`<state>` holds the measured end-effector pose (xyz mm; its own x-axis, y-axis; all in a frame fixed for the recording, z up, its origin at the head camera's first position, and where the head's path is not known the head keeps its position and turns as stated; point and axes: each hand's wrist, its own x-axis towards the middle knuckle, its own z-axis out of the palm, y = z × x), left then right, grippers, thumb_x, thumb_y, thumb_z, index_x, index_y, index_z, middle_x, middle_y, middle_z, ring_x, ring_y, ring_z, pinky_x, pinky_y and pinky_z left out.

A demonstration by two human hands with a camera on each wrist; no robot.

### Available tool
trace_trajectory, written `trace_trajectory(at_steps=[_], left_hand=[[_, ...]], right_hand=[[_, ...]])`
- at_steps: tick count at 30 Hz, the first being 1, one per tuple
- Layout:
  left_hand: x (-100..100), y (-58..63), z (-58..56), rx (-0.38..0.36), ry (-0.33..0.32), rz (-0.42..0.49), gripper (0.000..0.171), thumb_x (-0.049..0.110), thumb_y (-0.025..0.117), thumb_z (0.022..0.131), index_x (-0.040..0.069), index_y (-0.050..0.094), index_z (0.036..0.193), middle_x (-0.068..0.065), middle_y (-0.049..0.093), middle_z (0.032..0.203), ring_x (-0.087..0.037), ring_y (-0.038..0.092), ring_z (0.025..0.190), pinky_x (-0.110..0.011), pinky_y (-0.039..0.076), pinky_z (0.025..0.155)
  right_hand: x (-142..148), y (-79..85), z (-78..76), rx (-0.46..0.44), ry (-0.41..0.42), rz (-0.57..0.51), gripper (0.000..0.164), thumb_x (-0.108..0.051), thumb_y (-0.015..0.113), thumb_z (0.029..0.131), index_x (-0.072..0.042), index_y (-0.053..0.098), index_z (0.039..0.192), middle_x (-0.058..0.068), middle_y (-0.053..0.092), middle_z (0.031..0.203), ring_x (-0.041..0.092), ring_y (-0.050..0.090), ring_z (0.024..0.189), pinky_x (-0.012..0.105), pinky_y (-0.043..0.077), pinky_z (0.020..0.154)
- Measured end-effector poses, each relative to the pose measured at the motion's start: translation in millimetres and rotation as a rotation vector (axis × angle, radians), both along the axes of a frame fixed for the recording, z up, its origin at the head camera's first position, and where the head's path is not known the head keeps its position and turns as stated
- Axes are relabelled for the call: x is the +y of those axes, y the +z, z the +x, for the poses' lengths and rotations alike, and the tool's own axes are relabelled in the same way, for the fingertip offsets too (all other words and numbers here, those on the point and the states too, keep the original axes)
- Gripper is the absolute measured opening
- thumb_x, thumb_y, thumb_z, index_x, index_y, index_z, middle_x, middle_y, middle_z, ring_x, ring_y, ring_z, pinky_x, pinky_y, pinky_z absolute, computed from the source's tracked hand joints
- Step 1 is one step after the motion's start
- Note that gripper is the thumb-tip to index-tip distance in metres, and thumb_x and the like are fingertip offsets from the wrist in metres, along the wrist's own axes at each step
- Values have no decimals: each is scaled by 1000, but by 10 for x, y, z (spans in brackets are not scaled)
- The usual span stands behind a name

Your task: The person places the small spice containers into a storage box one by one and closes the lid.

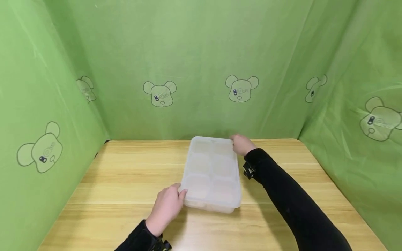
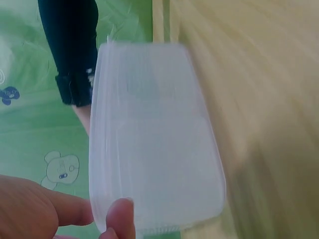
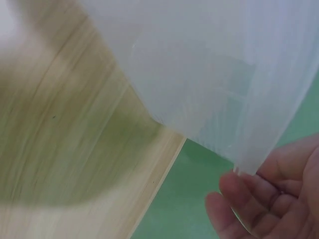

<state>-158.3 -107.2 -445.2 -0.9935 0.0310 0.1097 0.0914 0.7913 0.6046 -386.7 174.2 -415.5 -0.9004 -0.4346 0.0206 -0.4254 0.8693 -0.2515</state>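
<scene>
A translucent white lidded plastic box (image 1: 211,170), its lid marked with several rounded squares, is between the two hands. My left hand (image 1: 167,205) grips its near left corner; in the left wrist view the thumb (image 2: 121,216) lies against the box wall (image 2: 154,139). At the far right corner, my right hand (image 1: 243,144) pinches the rim. The right wrist view shows the fingertips (image 3: 232,186) at that corner of the box (image 3: 199,84). The box appears raised off the table, with shadows beneath it. What it holds, if anything, cannot be made out.
A light wood-grain table (image 1: 132,170) lies under the box. Green fabric (image 1: 194,42) printed with bear heads hangs behind the table and along both sides. The box's far end lies near the table's back edge (image 1: 150,140).
</scene>
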Motion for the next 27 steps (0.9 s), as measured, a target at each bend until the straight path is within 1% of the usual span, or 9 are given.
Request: trace_trajectory(at_steps=[3, 5, 8, 10, 14, 17, 20, 23, 27], left_hand=[[-73, -5, -42, -26, -6, 13, 40, 22, 63, 99, -11, 62, 122, 3, 63, 68, -8, 55, 57, -34, 51, 62], [-112, -2, -70, -35, -6, 24, 39, 22, 62, 99, -11, 63, 121, 5, 62, 66, -6, 54, 55, -32, 50, 60], [-153, -1, -110, -9, 7, 5, 36, 22, 63, 99, -9, 67, 116, 6, 62, 63, -6, 53, 53, -32, 50, 61], [-175, -4, -139, 6, 26, 3, 33, 21, 63, 99, -8, 69, 113, 5, 62, 64, -6, 52, 53, -31, 48, 58], [-217, -14, -209, 51, 56, -11, 28, 20, 64, 98, -5, 73, 106, 2, 64, 65, -6, 52, 51, -27, 46, 54], [-237, -10, -275, 96, 80, -46, 25, 19, 65, 98, -3, 74, 102, -3, 69, 71, -7, 50, 50, -26, 45, 51], [-249, -5, -350, 124, 108, -82, 23, 18, 67, 97, -3, 75, 99, -8, 71, 76, -9, 49, 49, -25, 44, 49], [-269, -4, -444, 131, 131, -104, 21, 17, 67, 97, -1, 76, 96, -8, 70, 73, -10, 49, 48, -25, 41, 46], [-309, -7, -608, 136, 161, -106, 20, 17, 65, 98, 0, 76, 95, -6, 68, 69, -12, 50, 49, -27, 41, 46]], right_hand=[[33, 9, 45, 18, -39, 21, 34, 8, 46, 90, 14, 61, 120, 31, 62, 121, 46, 57, 117, 54, 44, 103], [55, 29, 80, 30, -56, 30, 32, 8, 47, 89, 14, 64, 116, 30, 65, 117, 45, 60, 113, 53, 46, 100], [98, 51, 120, 30, -66, 28, 31, 8, 47, 88, 13, 65, 113, 29, 66, 115, 45, 61, 110, 53, 48, 98], [129, 62, 146, 43, -57, 36, 30, 9, 47, 87, 12, 67, 110, 28, 68, 111, 44, 63, 106, 53, 49, 96], [192, 97, 209, 51, -66, 57, 20, 8, 48, 85, 7, 67, 91, 19, 68, 90, 34, 64, 83, 50, 53, 81], [236, 128, 255, 55, -73, 70, 16, 8, 48, 83, -1, 57, 74, 10, 57, 72, 26, 52, 65, 45, 49, 66], [270, 150, 318, 58, -76, 85, 17, 7, 49, 82, -5, 51, 70, 8, 52, 68, 25, 49, 63, 45, 48, 64], [294, 178, 390, 35, -81, 109, 14, 5, 50, 83, -3, 53, 72, 10, 56, 71, 26, 51, 65, 47, 50, 68], [308, 207, 463, -19, -86, 162, 12, 5, 50, 84, -2, 54, 75, 12, 58, 75, 27, 52, 67, 47, 50, 70]])
